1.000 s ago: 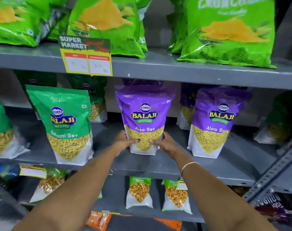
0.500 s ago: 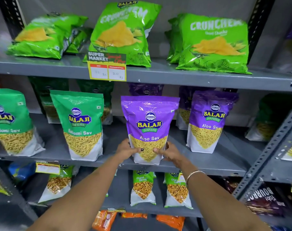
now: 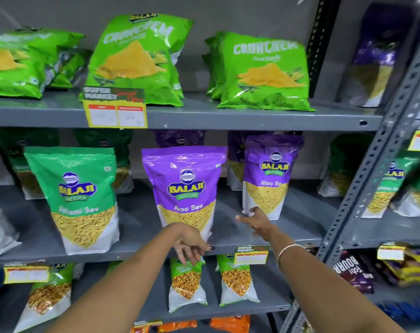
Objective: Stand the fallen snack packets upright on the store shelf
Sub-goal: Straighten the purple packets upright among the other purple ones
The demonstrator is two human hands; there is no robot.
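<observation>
Sev packet point(image 3: 185, 191) stands upright mid-shelf, long axis vertical, at twelve o'clock from my left hand point(image 3: 188, 245), fingers spread, empty. Right hand point(image 3: 258, 222), spread, sits nearer the next purple packet point(image 3: 267, 179) at one o'clock.

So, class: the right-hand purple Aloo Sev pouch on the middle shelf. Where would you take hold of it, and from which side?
Probably low on its two side edges, coming from the front. The pouch stands upright on a broad filled base, its top seal thin and floppy, so the lower sides should hold firmest. The right hand is already open by its lower left corner; the shelf beside it is bare.
</observation>
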